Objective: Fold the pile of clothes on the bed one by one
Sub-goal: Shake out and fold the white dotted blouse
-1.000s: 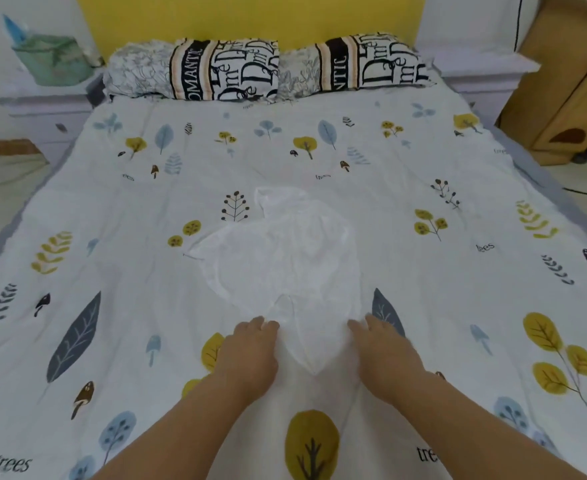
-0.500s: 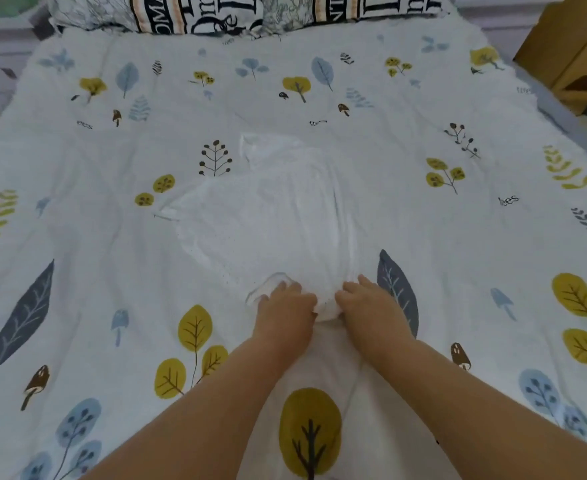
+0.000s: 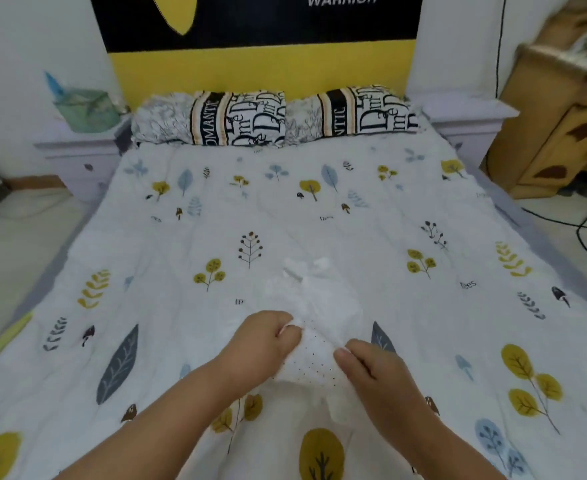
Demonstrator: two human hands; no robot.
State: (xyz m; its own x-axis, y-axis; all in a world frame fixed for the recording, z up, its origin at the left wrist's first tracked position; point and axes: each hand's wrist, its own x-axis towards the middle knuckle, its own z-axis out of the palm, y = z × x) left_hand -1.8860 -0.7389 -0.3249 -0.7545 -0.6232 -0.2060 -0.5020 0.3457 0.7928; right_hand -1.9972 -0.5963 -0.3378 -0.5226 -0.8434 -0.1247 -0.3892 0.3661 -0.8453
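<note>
A small white garment point(image 3: 314, 306) lies bunched up in the middle of the bed point(image 3: 406, 209), near side. The left hand point(image 3: 260, 344) & right hand point(image 3: 371, 372) each pinch its near edge, fingers curled on the cloth, hands close together. Two pillows point(image 3: 274, 117) sit at the far end by a yellow headboard point(image 3: 260, 72).
</note>
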